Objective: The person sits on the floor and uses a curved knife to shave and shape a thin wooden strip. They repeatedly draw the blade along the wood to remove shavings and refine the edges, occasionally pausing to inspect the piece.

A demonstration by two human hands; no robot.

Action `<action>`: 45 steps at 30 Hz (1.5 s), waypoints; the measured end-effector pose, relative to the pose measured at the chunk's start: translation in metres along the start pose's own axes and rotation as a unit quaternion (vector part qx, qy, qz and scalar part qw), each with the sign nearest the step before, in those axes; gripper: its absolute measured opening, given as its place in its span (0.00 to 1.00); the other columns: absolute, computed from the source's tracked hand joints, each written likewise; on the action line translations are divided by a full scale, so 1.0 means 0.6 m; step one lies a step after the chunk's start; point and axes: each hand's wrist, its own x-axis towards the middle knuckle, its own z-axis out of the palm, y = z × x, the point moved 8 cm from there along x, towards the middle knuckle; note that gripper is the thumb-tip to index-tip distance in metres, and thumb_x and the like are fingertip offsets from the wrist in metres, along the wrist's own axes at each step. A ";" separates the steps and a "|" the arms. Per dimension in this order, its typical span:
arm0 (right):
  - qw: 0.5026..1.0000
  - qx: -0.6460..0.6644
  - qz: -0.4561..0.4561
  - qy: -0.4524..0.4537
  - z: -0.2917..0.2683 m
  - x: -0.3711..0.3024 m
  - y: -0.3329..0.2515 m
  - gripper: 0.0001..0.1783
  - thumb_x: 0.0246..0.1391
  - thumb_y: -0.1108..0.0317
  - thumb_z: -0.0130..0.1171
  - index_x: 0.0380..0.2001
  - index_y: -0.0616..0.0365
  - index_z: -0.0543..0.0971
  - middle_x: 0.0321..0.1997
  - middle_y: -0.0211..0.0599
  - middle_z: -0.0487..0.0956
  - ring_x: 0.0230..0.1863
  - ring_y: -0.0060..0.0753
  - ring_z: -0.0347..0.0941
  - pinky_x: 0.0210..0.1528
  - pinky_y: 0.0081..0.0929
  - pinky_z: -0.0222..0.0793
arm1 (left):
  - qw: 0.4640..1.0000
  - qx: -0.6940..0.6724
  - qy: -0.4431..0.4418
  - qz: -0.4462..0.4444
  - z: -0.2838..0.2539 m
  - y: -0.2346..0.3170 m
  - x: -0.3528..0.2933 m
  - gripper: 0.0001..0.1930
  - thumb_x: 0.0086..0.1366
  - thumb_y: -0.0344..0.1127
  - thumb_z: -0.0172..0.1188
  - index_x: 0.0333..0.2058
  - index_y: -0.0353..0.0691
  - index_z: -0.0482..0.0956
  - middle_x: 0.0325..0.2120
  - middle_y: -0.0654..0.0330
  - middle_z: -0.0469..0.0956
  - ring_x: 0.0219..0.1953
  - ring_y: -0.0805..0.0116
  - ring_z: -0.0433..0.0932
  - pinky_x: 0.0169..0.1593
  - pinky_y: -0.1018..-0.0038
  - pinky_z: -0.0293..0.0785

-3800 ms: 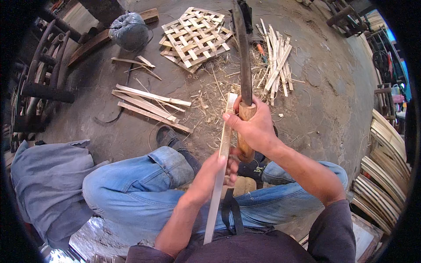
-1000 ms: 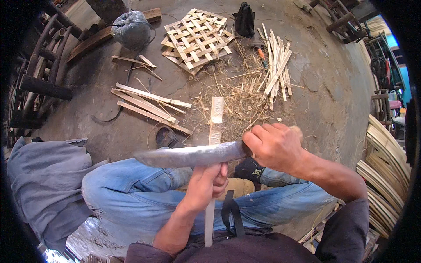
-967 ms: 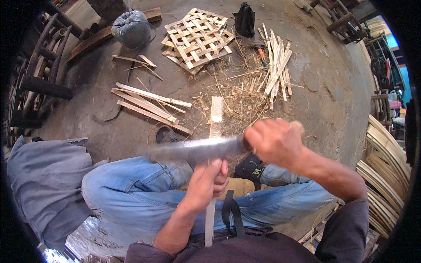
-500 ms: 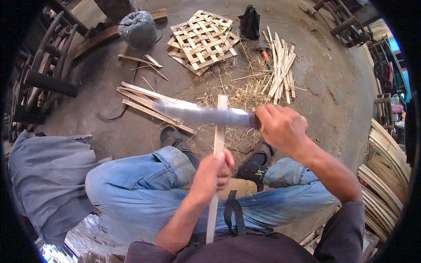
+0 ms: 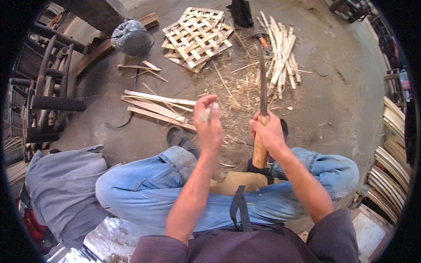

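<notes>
Nearer me than the woven panel, my right hand wraps the knife by its handle, blade pointing away, likely for safety. My blurred left hand half-curls around a pale piece; its grip I can't tell. Strips lie right of the panel, probably within reach.

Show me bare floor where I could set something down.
Roomiest: floor between the right strip pile and the stacked strips at the right edge. Smaller: between woven panels and left strips. Crowded: straight ahead, where shavings lie and the right hand holds a knife.
</notes>
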 end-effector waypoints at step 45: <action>0.926 -0.209 -0.107 -0.296 0.131 -0.178 -0.098 0.25 0.59 0.57 0.58 0.49 0.66 0.68 0.33 0.60 0.78 0.37 0.64 0.77 0.38 0.49 0.72 | 0.986 -0.079 0.085 -0.121 -0.174 0.141 -0.050 0.10 0.67 0.36 0.59 0.39 0.40 0.69 0.32 0.64 0.70 0.28 0.79 0.72 0.32 0.81 0.72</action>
